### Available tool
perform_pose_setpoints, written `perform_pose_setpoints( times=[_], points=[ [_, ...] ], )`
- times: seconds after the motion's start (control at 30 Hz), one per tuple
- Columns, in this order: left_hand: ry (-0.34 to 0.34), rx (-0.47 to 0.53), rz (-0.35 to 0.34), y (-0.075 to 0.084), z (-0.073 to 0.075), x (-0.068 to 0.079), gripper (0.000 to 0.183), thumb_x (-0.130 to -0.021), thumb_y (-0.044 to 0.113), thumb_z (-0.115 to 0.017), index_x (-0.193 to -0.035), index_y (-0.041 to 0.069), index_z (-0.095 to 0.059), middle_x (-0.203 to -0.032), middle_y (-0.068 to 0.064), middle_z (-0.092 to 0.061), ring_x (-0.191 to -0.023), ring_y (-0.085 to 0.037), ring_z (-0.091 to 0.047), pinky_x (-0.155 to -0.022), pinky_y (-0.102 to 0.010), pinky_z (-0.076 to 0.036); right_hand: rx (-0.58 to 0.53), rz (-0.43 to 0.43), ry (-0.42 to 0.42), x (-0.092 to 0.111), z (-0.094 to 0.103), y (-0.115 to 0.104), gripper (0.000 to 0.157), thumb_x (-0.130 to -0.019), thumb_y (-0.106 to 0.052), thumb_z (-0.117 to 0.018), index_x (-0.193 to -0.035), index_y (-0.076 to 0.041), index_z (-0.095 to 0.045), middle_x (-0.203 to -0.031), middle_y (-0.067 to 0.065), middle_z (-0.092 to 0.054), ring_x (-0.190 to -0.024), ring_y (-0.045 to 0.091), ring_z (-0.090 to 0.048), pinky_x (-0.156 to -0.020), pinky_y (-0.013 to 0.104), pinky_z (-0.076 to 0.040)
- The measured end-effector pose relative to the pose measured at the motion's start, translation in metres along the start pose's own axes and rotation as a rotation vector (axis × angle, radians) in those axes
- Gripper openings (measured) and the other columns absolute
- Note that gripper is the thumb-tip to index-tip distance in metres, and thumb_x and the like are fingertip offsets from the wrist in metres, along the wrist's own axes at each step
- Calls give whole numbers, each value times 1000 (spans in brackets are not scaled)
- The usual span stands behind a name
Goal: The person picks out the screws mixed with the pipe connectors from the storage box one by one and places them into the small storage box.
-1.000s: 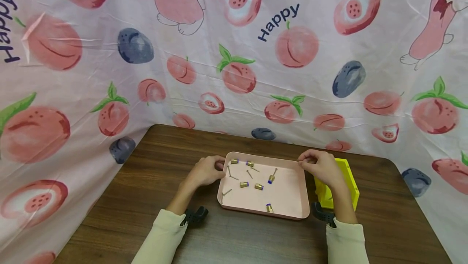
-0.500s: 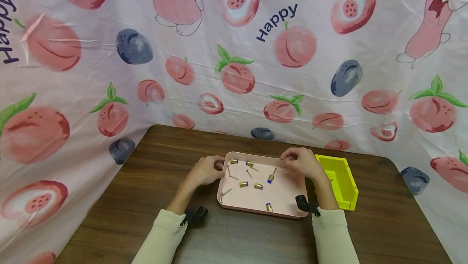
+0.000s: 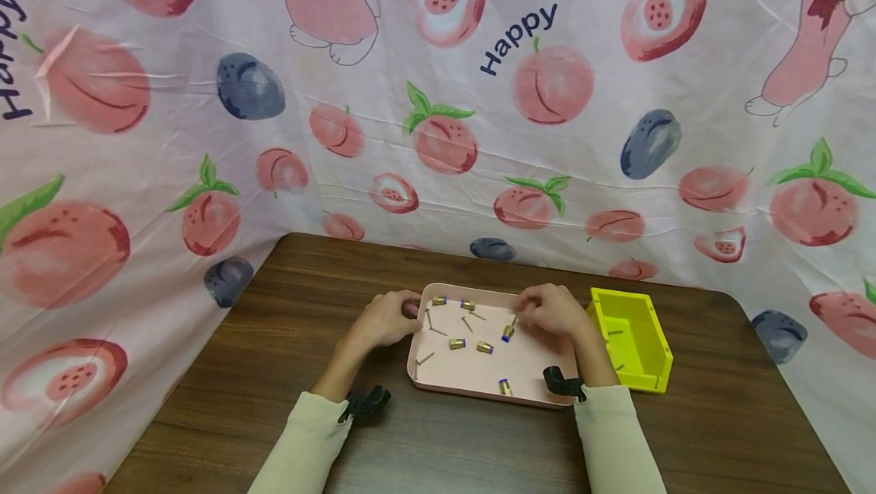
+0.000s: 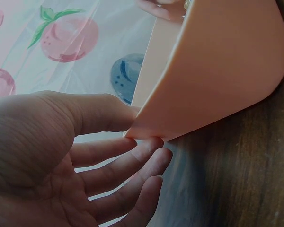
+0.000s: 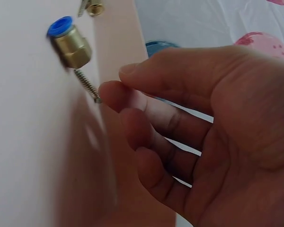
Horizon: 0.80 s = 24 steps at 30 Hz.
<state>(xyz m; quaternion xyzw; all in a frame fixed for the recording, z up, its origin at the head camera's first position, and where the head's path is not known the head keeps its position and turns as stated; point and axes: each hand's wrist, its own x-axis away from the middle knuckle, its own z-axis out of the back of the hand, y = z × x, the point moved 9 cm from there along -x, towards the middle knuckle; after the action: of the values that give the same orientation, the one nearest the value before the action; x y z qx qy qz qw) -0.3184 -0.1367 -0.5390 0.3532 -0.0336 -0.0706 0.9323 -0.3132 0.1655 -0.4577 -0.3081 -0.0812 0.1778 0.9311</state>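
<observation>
A shallow pink tray (image 3: 541, 361) lies on the table with several small screws and brass fittings with blue ends in it. My left hand (image 3: 385, 319) pinches the tray's left rim between thumb and fingers; the left wrist view shows the pinch at the tray wall (image 4: 217, 71). My right hand (image 3: 556, 313) reaches over the tray's far right part. In the right wrist view, a screw (image 5: 86, 85) lies end to end with a brass fitting (image 5: 75, 47). The right index fingertip (image 5: 114, 97) is right at the screw's end, with the thumb slightly apart from it.
A yellow bin (image 3: 643, 384) stands right of the tray with screws inside it. The brown wooden table (image 3: 308, 273) meets a fruit-printed cloth (image 3: 424, 243) at its back and sides. Black straps are on both wrists.
My right hand has moved left from over the yellow bin's near side into the tray, then down to the screw beside the fitting. The left hand keeps its place on the rim.
</observation>
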Motion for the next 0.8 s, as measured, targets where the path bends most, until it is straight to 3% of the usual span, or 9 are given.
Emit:
perform_pose_setpoints(
  times=[0.13,0.3,0.53,0.8],
  points=[
    [-6,3,-6,-2,-2,-1,48,-88,28,-84,-135,19,-77,-96,16,-74,-94,-12,-68,-92,-43,-55,29,-40,-7,0,-4,5,20,-92,-11,-80,-112,-7,-84,-103,4,-80,-88,21,-64,-85,40,-54],
    [-12,15,-9,-6,-3,-5,49,-87,27,-84,-135,19,-77,-95,18,-74,-94,-10,-69,-92,-42,-55,59,-51,-8,-2,-7,8,19,-92,-10,-80,-110,-8,-84,-96,1,-79,-84,20,-62,-80,36,-51],
    [-13,8,-11,-5,-4,-5,49,-88,28,-84,-136,19,-77,-95,18,-75,-94,-10,-69,-93,-42,-55,112,-60,-1,-2,-8,7,11,-89,-9,-82,-100,-10,-83,-84,-3,-74,-80,18,-59,-75,34,-48],
    [-10,-7,-9,-4,-3,-3,50,-87,28,-84,-136,19,-77,-94,17,-75,-95,-12,-70,-93,-43,-55,129,-82,-34,0,-10,8,7,-86,-6,-84,-87,-12,-79,-82,0,-69,-82,22,-58,-75,36,-47]
  ],
)
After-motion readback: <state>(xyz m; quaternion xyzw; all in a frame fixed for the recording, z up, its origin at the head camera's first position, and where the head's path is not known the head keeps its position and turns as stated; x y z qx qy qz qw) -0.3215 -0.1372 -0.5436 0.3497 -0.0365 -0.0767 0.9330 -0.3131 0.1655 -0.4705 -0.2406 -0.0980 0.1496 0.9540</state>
